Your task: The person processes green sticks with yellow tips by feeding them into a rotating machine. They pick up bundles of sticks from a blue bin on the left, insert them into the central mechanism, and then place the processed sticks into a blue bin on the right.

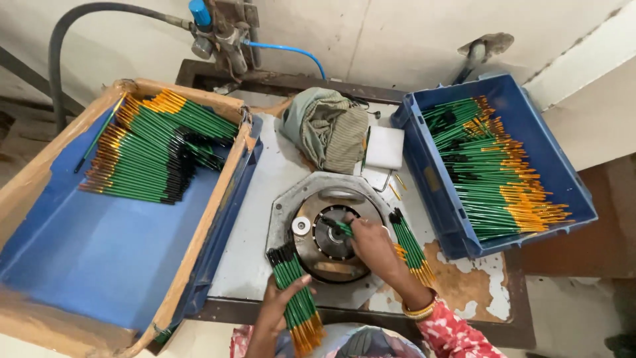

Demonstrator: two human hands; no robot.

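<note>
My left hand (pixel 277 306) grips a bundle of green pencils (pixel 295 298) with black tips up and gold ends down, at the table's near edge. My right hand (pixel 374 248) holds a single green pencil (pixel 339 227) with its tip in the centre of a round metal machine disc (pixel 331 235). A second bundle of green pencils (pixel 411 246) lies under my right hand and wrist, just right of the disc.
A large blue tray (pixel 99 245) with a cardboard rim at left holds many green pencils. A blue crate (pixel 430 179) at right holds several more. A folded cloth (pixel 328 129) and a white block (pixel 385 147) lie behind the disc. Hoses and a valve (pixel 218 33) stand at the wall.
</note>
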